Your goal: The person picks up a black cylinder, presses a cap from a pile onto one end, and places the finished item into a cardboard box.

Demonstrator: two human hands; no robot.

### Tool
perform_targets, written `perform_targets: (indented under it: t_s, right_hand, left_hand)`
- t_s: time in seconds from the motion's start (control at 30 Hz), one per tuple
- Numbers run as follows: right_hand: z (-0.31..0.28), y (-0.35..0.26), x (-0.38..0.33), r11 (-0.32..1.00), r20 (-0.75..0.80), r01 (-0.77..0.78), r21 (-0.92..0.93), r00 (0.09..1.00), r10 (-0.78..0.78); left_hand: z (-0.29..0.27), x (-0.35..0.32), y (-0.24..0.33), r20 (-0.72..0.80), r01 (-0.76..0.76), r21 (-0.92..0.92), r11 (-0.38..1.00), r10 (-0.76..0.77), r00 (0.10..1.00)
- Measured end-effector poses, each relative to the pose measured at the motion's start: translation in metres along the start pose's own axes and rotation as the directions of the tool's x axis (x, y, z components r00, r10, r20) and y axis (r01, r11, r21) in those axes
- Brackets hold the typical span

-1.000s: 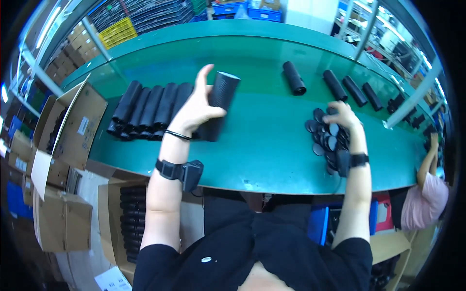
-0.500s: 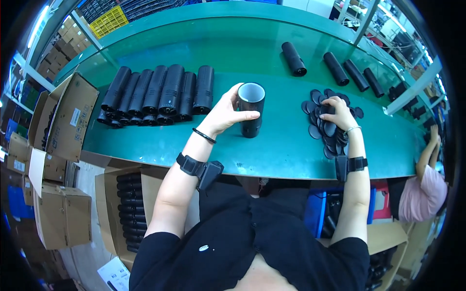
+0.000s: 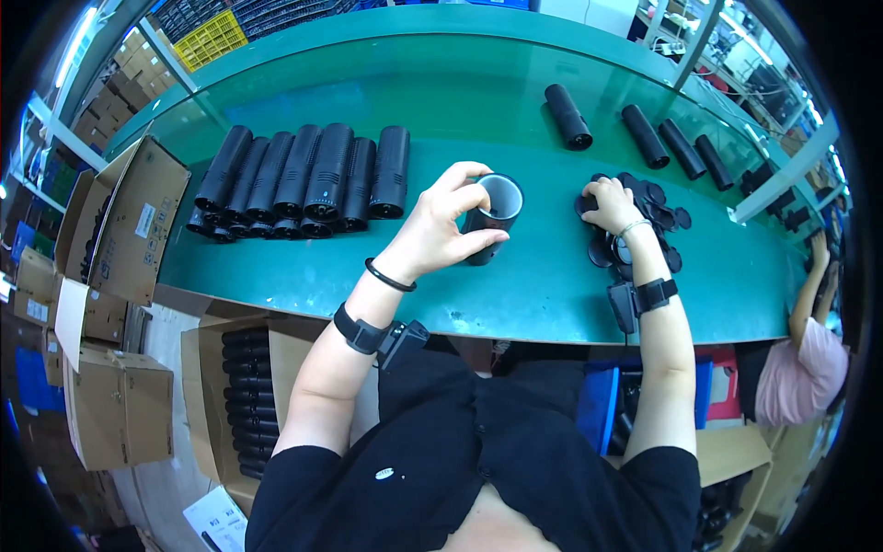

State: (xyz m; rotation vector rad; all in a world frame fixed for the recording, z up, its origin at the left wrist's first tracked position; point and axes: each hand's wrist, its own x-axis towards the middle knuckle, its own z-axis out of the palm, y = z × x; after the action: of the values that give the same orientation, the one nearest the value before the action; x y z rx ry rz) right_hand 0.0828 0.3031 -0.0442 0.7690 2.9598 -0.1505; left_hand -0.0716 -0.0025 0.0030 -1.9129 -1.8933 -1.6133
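While the left hand (image 3: 440, 225) wraps its grip round an upright black tube (image 3: 490, 218), right hand (image 3: 609, 204) presses black discs (image 3: 658, 221)

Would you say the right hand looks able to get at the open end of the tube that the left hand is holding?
Probably yes. The right hand rests on the pile of black discs just beside the tube, whose open end faces up in the left hand, with only bare green table between.

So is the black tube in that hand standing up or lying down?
Standing up. The left hand holds the black tube on end on the green table, open mouth facing up.
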Motion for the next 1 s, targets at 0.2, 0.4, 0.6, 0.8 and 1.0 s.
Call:
perform_targets:
  t_s: [0.2, 0.4, 0.6, 0.8, 1.0]
  right_hand:
    - [-0.006, -0.005, -0.001, 1.000, 0.008, 0.029, -0.008, 1.000, -0.029]
    - [-0.007, 0.011, -0.002, 0.927, -0.107, 0.056, 0.371, 0.994, -0.017]
    - [-0.002, 0.012, -0.019, -0.008, -0.345, 0.345, 0.938, 0.938, -0.027]
    - [0.000, -0.020, -0.053, -0.711, -0.470, 0.190, 0.677, 0.855, -0.219]
    - [0.003, -0.044, -0.054, -0.792, -0.517, 0.080, 0.605, 0.796, -0.315]
  left_hand:
    - [-0.008, 0.001, 0.011, 0.112, 0.074, 0.024, 0.997, -0.076, 0.991]
    - [-0.007, 0.002, 0.012, 0.103, 0.120, 0.010, 0.993, -0.121, 0.987]
    - [-0.007, 0.001, 0.010, 0.119, 0.073, 0.035, 0.997, -0.077, 0.990]
    - [0.002, 0.000, 0.009, 0.061, 0.101, -0.078, 0.992, -0.097, 0.993]
    - [0.017, -0.003, -0.004, 0.052, 0.307, -0.395, 0.866, -0.313, 0.948]
